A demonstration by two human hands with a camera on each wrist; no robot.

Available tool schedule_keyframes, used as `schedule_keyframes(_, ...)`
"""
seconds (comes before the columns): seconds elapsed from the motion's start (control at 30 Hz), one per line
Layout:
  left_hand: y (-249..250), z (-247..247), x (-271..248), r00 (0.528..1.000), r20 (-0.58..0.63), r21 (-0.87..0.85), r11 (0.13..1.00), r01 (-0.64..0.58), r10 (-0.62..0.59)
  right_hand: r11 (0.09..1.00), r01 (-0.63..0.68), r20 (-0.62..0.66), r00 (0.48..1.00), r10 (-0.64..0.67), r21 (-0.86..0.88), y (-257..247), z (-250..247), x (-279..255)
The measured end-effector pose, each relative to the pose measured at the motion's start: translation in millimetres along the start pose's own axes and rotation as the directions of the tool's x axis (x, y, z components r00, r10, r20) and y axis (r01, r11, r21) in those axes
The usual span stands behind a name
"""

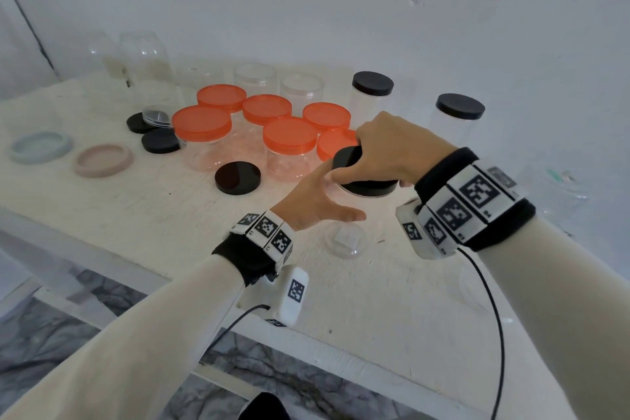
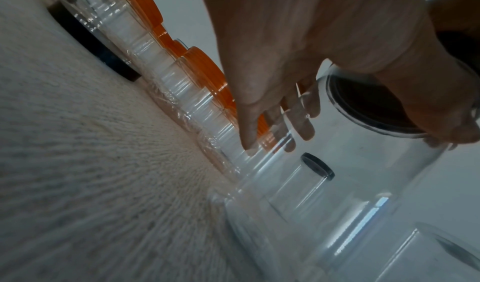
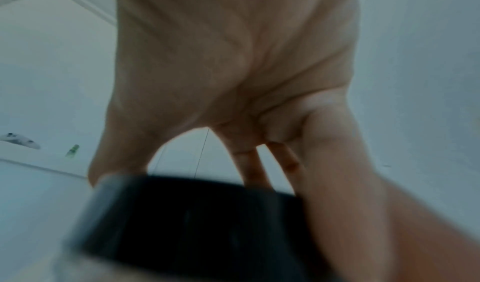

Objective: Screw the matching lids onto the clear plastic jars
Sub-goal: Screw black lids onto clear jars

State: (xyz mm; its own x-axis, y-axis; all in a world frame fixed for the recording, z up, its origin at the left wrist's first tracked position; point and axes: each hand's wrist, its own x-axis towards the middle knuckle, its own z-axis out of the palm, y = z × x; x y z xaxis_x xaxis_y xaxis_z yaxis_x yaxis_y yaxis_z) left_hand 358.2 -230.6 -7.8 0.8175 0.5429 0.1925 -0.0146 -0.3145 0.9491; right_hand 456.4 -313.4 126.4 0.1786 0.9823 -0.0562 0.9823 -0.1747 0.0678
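A tall clear jar stands on the white table near its front middle. My left hand wraps round the jar's upper body, thumb in front and fingers behind. A black lid sits on the jar's mouth, and my right hand grips it from above with curled fingers. In the left wrist view my left hand's fingers show through the clear jar, with the lid at its top. The right wrist view has my right hand over the blurred black lid.
Several orange-lidded jars cluster just behind. Loose black lids lie to the left, beside a pink ring and a grey-blue ring. Two black-lidded tall jars and open clear jars stand by the wall.
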Motion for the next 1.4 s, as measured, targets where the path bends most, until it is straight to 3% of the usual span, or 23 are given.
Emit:
schedule_keyframes(0.1,0,-2,0,1.000,0.022,0.035,0.999,-0.004,0.003,0.996,0.049,0.145,0.989,-0.037,-0.080,6,-8,1)
schedule_keyframes(0.2,0,-5,2,1.000,0.026,0.041,0.999,0.000,-0.001,0.982,0.182,0.348,0.919,-0.185,0.042,12,-24,0)
schedule_keyframes(0.27,-1,-5,3,0.999,0.033,0.049,0.999,0.003,-0.004,0.974,0.201,0.327,0.918,-0.224,0.101,14,-26,0)
schedule_keyframes(0.37,-2,-3,3,1.000,0.009,0.037,0.999,-0.002,0.002,0.980,0.141,0.217,0.961,-0.170,0.142,12,-20,4)
schedule_keyframes(0.57,-3,-2,1,1.000,0.005,0.013,1.000,-0.022,0.022,0.999,0.050,0.023,0.999,-0.050,-0.020,0,-7,6)
schedule_keyframes(0.63,-1,-3,1,0.999,0.024,0.025,0.999,-0.026,0.025,0.996,0.072,0.054,0.996,-0.069,-0.045,4,-8,6)
schedule_keyframes(0.67,-1,-4,2,0.999,0.033,0.036,0.999,-0.021,0.020,0.994,0.100,0.127,0.988,-0.092,-0.055,8,-12,5)
schedule_keyframes(0.77,-1,-6,5,0.999,0.047,0.047,0.999,-0.014,0.012,0.974,0.196,0.341,0.913,-0.224,0.114,15,-24,1)
schedule_keyframes(0.8,-1,-6,5,0.998,0.056,0.053,0.998,-0.014,0.011,0.967,0.207,0.340,0.907,-0.247,0.149,16,-25,1)
schedule_keyframes(0.9,-3,-6,6,0.999,0.047,0.058,0.998,-0.012,0.009,0.974,0.158,0.229,0.954,-0.194,0.163,15,-17,6)
schedule_keyframes(1.1,-2,-2,3,0.999,0.011,0.033,0.999,-0.031,0.030,1.000,0.012,0.024,1.000,-0.013,0.026,1,-2,1)
schedule_keyframes(1.2,-1,-3,4,0.999,0.029,0.023,0.999,-0.029,0.028,0.997,0.054,0.141,0.989,-0.045,-0.057,6,-9,0)
schedule_keyframes(1.3,1,-3,4,0.999,0.029,0.029,0.999,-0.034,0.033,0.978,0.190,0.338,0.918,-0.207,0.085,13,-24,-2)
schedule_keyframes(1.33,0,-4,4,0.999,0.031,0.028,0.999,-0.043,0.042,0.970,0.205,0.345,0.908,-0.238,0.131,14,-25,-2)
schedule_keyframes(1.4,-1,-3,4,0.999,0.026,0.036,0.998,-0.048,0.047,0.971,0.176,0.278,0.936,-0.217,0.164,16,-23,-1)
